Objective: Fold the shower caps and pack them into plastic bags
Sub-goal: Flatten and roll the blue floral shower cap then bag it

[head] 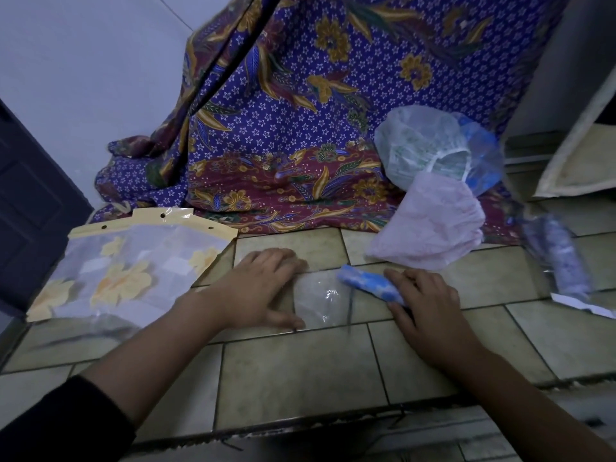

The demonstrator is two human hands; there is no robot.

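A blue patterned shower cap (pixel 366 285), rolled into a narrow bundle, lies on the tiled floor. My right hand (pixel 425 305) grips its right end between thumb and fingers. A small clear plastic bag (pixel 316 303) lies flat between my hands, with the roll's left end at its mouth. My left hand (pixel 263 288) presses flat on the bag's left side, fingers straight. A pink shower cap (pixel 430 225) lies loosely folded behind the roll. A white-green cap (pixel 423 141) and a blue cap (pixel 483 155) sit heaped behind it.
A packed purple roll in a clear bag (pixel 556 258) lies at the right. A large flat package with yellow flowers (pixel 133 265) lies at the left. Purple batik cloth (pixel 283 111) hangs behind. The tiled step's edge (pixel 300 425) runs near me. A dark door (pixel 30 208) stands at far left.
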